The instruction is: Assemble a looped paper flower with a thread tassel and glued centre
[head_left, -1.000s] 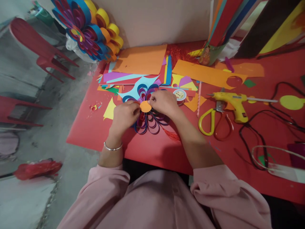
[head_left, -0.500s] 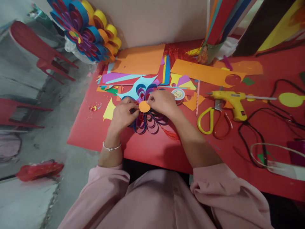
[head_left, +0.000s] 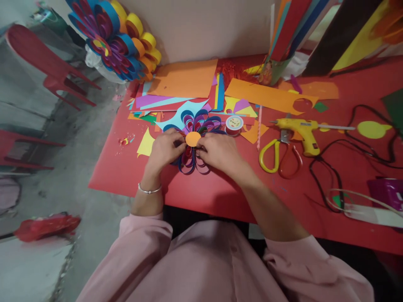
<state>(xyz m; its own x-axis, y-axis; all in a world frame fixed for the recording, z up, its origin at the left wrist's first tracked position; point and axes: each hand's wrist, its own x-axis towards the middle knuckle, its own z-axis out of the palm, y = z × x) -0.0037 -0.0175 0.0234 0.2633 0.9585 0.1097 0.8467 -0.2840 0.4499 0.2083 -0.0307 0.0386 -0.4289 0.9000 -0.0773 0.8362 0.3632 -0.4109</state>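
A paper flower (head_left: pixel 188 167) made of looped blue, purple and red strips lies on the red table in front of me. An orange paper circle (head_left: pixel 193 139) covers its centre. From the left, my left hand (head_left: pixel 166 149) is closed with thumb and fingertips pinching at the circle's edge and the petals beside it. My right hand (head_left: pixel 217 151) grips the flower on the other side, its fingertips curled just below the circle's right edge. The exact hold of the fingertips is partly hidden.
Right of my hands lie a ribbon spool (head_left: pixel 234 124), a pink candle (head_left: pixel 259 128), scissors (head_left: pixel 280 156) and a yellow glue gun (head_left: pixel 300 131) with a black cord. Orange card (head_left: pixel 185 77) and paper scraps fill the back. A larger paper flower (head_left: pixel 105 42) stands back left.
My right hand has shifted from the circle's upper right edge down to its lower right side. The upper right petals now show more. The left hand stays nearly in place.
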